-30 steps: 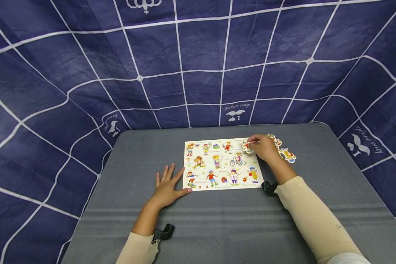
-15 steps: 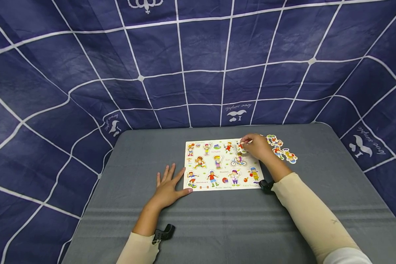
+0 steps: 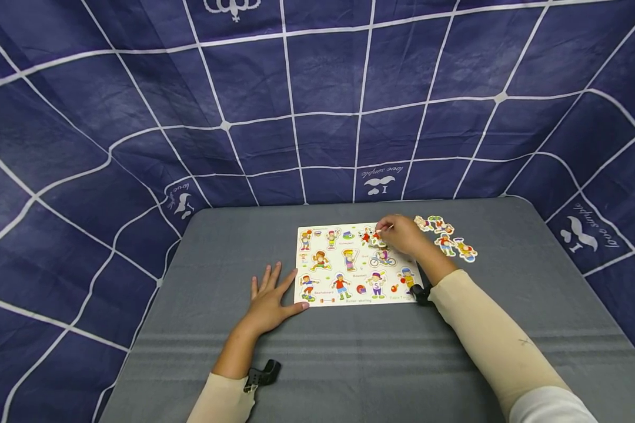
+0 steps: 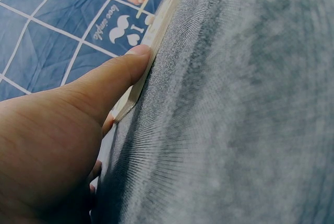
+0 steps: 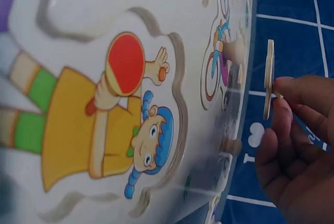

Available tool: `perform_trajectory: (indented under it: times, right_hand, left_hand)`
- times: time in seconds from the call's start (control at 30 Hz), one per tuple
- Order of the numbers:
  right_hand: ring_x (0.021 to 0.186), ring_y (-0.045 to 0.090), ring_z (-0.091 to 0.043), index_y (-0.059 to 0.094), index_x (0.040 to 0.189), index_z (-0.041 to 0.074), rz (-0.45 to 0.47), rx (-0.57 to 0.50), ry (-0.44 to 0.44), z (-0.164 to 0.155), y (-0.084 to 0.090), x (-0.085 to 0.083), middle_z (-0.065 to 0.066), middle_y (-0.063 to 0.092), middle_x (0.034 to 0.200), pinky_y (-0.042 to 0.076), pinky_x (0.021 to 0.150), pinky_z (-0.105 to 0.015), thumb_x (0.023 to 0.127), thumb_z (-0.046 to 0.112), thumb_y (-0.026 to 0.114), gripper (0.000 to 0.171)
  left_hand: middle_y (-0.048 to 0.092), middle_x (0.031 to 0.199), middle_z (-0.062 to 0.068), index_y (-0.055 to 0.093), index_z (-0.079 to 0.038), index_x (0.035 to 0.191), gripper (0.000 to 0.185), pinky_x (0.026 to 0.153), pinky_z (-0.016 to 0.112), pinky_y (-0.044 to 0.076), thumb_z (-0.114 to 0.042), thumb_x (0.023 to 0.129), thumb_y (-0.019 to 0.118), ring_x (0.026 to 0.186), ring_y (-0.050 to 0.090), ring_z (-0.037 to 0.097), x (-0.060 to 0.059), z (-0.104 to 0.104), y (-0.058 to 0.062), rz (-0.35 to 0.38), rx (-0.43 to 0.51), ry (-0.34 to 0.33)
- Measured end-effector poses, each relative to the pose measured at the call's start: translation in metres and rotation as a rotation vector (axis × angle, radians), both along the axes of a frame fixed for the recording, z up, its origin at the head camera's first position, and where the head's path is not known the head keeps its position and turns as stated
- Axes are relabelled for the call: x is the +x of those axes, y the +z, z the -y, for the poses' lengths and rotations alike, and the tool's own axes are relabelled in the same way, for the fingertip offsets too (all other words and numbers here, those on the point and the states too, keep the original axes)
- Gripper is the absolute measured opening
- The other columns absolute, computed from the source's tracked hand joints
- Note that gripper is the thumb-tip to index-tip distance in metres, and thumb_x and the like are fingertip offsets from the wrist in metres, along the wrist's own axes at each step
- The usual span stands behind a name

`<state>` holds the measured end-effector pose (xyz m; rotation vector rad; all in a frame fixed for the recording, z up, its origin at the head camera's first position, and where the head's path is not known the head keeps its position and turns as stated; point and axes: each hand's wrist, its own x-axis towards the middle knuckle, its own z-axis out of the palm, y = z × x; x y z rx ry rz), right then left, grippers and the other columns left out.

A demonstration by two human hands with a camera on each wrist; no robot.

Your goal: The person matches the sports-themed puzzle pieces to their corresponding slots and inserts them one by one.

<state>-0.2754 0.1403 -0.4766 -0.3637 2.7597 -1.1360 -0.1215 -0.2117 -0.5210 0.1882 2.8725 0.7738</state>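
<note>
Right hand (image 3: 402, 234) pinching a flat wooden figure piece (image 5: 268, 78) above the white wooden puzzle board (image 3: 325, 281); left hand (image 3: 267, 299), fingers spread, braces its edge; misaligned piece may jam.

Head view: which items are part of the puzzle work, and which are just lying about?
In use:
puzzle board
piece pinched in right hand
left hand flat, thumb against the board edge
loose pieces right of the board

Lying about:
table
blue checked cloth behind
</note>
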Motion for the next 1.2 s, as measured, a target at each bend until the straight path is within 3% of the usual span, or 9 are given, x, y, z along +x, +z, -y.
perform_trajectory:
  times: [0.23, 0.67, 0.9, 1.2]
  right_hand:
    - [0.087, 0.058, -0.02, 0.072, 0.101, 0.006, 0.003, -0.009, 0.033, 0.008, -0.003, -0.005, -0.008, 0.063, 0.096, 0.047, 0.077, -0.029, 0.095, 0.01, 0.064, 0.011]
    - [0.081, 0.057, -0.017, 0.072, 0.097, 0.008, -0.043, 0.121, 0.092, 0.021, -0.006, -0.013, -0.005, 0.065, 0.088, 0.043, 0.077, -0.029, 0.093, 0.009, 0.064, 0.009]
    - [0.077, 0.057, -0.015, 0.072, 0.095, 0.009, -0.039, 0.147, 0.113, 0.024, -0.009, -0.02, -0.002, 0.064, 0.085, 0.043, 0.075, -0.027, 0.092, 0.008, 0.066, 0.006]
    - [0.082, 0.057, -0.019, 0.07, 0.094, 0.008, -0.069, 0.16, 0.129, 0.028, -0.006, -0.018, -0.004, 0.064, 0.085, 0.044, 0.078, -0.031, 0.09, 0.006, 0.064, 0.008]
  left_hand:
    - [0.006, 0.172, 0.012, 0.032, -0.031, 0.16, 0.093, 0.122, 0.067, -0.008, -0.066, 0.083, 0.071, 0.159, -0.003, 0.038, 0.0, 0.0, -0.001, 0.0, -0.007, 0.002]
    - [0.004, 0.172, 0.009, 0.028, -0.033, 0.16, 0.094, 0.123, 0.065, -0.011, -0.067, 0.083, 0.071, 0.159, -0.006, 0.036, -0.001, 0.001, -0.001, 0.026, -0.009, 0.004]
    - [0.007, 0.172, 0.012, 0.032, -0.032, 0.16, 0.093, 0.122, 0.066, -0.009, -0.065, 0.083, 0.072, 0.159, -0.003, 0.038, 0.001, 0.001, -0.001, 0.002, 0.008, 0.005]
    - [0.003, 0.172, 0.008, 0.028, -0.034, 0.16, 0.094, 0.123, 0.064, -0.011, -0.067, 0.083, 0.07, 0.159, -0.007, 0.035, 0.0, 0.001, 0.0, 0.023, -0.008, 0.006]
